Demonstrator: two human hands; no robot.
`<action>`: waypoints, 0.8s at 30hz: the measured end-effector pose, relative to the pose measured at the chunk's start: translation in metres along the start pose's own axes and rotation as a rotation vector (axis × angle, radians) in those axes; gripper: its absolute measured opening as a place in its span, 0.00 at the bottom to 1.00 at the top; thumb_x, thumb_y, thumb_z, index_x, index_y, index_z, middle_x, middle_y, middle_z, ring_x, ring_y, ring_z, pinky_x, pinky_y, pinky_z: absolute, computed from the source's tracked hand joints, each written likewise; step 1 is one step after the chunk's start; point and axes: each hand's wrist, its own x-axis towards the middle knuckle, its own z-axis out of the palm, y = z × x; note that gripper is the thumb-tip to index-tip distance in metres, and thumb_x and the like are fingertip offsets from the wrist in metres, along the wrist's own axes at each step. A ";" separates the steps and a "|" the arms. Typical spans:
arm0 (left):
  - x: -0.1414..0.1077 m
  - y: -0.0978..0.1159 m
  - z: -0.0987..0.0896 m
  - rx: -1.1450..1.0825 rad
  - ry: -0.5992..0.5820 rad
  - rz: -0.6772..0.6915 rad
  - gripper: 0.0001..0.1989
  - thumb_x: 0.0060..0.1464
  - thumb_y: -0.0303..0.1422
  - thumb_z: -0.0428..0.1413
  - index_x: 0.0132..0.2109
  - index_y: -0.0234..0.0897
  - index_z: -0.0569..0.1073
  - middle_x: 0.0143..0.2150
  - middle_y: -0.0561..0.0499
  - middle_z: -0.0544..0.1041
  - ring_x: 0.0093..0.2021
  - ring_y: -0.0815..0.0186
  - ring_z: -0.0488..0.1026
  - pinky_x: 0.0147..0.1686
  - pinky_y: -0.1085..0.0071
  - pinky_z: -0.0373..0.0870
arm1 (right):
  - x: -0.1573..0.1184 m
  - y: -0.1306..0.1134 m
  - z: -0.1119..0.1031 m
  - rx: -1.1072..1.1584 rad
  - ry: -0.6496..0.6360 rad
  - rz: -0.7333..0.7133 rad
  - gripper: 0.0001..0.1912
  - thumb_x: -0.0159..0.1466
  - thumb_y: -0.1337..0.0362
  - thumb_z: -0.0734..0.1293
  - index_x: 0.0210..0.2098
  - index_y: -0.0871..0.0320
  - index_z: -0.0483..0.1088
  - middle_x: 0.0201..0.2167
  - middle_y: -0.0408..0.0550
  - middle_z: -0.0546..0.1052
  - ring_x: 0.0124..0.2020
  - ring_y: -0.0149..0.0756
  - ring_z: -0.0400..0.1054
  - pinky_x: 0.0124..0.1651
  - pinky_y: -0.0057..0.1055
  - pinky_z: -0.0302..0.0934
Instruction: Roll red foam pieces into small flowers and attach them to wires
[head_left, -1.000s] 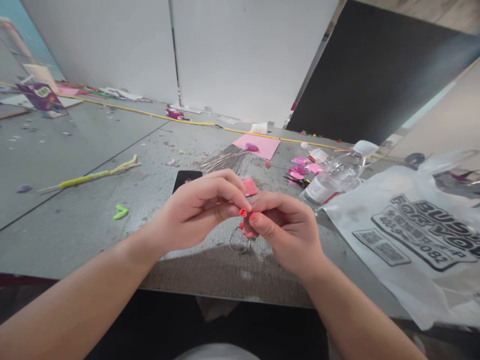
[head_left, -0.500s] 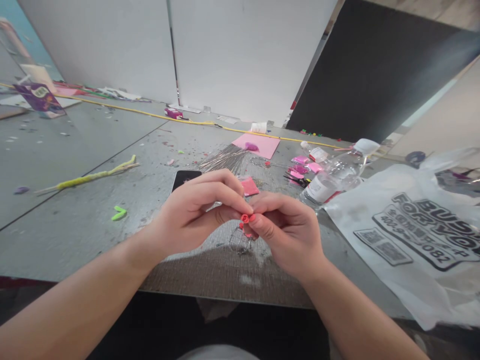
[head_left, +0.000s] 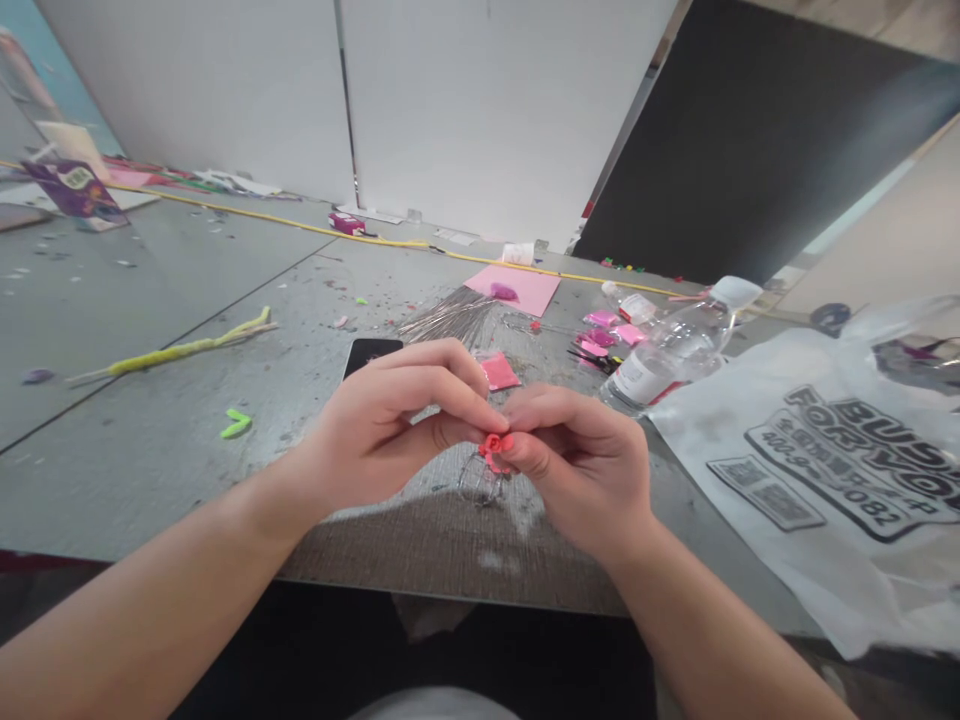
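A small red rosette (head_left: 493,443) is pinched between the fingertips of both hands, above the table's front part. My left hand (head_left: 401,430) closes on it from the left, my right hand (head_left: 577,455) from the right. Just below the fingertips, thin bent wires (head_left: 480,482) with red-pink pieces stand on the table. Behind the hands lie a red-pink packet (head_left: 499,371), a dark phone (head_left: 370,354) partly covered by my left hand, and a bundle of thin wires (head_left: 450,318).
Plastic bottles (head_left: 675,345), pink packets (head_left: 602,319) and black-handled pliers (head_left: 592,358) sit right of centre. A white plastic bag (head_left: 825,470) covers the right side. On the left lie a yellow-green wrapped stem (head_left: 172,355) and a green piece (head_left: 236,424).
The red rosette has tilted and moved slightly right and down between the fingertips. My right hand has shifted a little to the right. The left hand looks nearly unchanged.
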 end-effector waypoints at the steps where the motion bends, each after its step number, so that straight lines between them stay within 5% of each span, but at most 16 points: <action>1: 0.000 0.000 0.000 0.000 0.001 0.003 0.06 0.65 0.27 0.61 0.45 0.41 0.81 0.37 0.48 0.77 0.34 0.67 0.76 0.33 0.70 0.77 | 0.000 0.000 0.000 -0.003 -0.001 -0.012 0.02 0.67 0.64 0.75 0.36 0.53 0.80 0.27 0.42 0.80 0.27 0.31 0.73 0.30 0.29 0.68; 24: 0.002 0.001 0.001 -0.038 0.002 -0.003 0.07 0.61 0.28 0.65 0.45 0.43 0.82 0.36 0.48 0.78 0.33 0.67 0.77 0.32 0.70 0.77 | -0.002 0.001 -0.002 -0.013 -0.033 -0.006 0.02 0.67 0.64 0.76 0.38 0.52 0.80 0.30 0.43 0.81 0.31 0.34 0.75 0.34 0.33 0.69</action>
